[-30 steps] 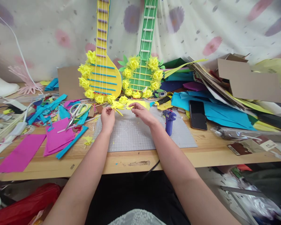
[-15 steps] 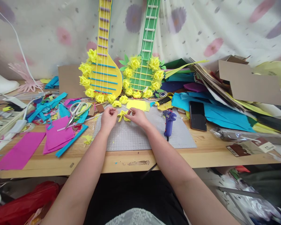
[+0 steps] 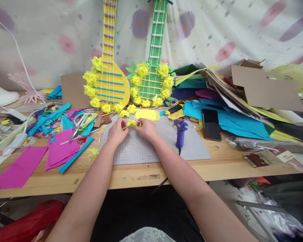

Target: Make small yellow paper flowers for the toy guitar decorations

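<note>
Back comes the left hand (image 3: 117, 132) onto the yellow paper piece (image 3: 131, 123), fingertips pinching its left end! Right hand (image 3: 146, 129) grips a thin stick (image 3: 134, 119) at the other end. The piece sits between them, above the grey cutting mat (image 3: 133, 153); glue gun (image 3: 181, 134) off right; beyond, yellow guitar (image 3: 116, 85) and green guitar (image 3: 151, 75).

between fingers (image 3: 141, 123): yellow paper (image 3: 131, 123) | under fingers: pale-gridded grey cutting mat (image 3: 138, 148) | right: purple glue gun (image 3: 181, 134) | left: magenta sheets (image 3: 62, 146) | beyond: yellow model guitar (image 3: 116, 86), blue and purple bars (image 3: 118, 83)
</note>
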A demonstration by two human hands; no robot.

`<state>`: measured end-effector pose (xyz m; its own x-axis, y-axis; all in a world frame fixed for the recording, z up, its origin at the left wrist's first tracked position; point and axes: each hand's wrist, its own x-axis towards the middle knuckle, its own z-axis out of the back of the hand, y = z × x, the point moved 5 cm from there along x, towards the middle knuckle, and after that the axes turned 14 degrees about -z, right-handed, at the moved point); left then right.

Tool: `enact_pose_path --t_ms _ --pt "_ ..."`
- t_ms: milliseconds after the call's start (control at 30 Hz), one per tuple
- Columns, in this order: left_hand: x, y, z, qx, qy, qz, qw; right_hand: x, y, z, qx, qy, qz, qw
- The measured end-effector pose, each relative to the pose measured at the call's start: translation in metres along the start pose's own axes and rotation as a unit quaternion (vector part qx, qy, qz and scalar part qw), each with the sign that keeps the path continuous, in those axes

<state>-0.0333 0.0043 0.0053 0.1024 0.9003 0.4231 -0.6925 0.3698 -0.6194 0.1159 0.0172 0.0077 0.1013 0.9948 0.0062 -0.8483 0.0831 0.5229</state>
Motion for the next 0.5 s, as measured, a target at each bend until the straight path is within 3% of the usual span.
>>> enact_pose_path --t_ms 167,333,500 --pt "0.001 0.005 0.0 -0.012 -0.04 -0.003 0.999 0.003 -0.003 0.002 0.001 -0.034 0.003 0.999" --pt "0.001 0.002 -0.01 -0.095 -0.037 -0.031 0.994 0.005 -0.004 0.004 0.034 -0.049 0.013 0.998" --pt "0.002 0.0 -0.013 -0.147 -0.075 -0.048 0.985 -0.003 0.008 0.006 0.058 -0.044 0.111 0.991"
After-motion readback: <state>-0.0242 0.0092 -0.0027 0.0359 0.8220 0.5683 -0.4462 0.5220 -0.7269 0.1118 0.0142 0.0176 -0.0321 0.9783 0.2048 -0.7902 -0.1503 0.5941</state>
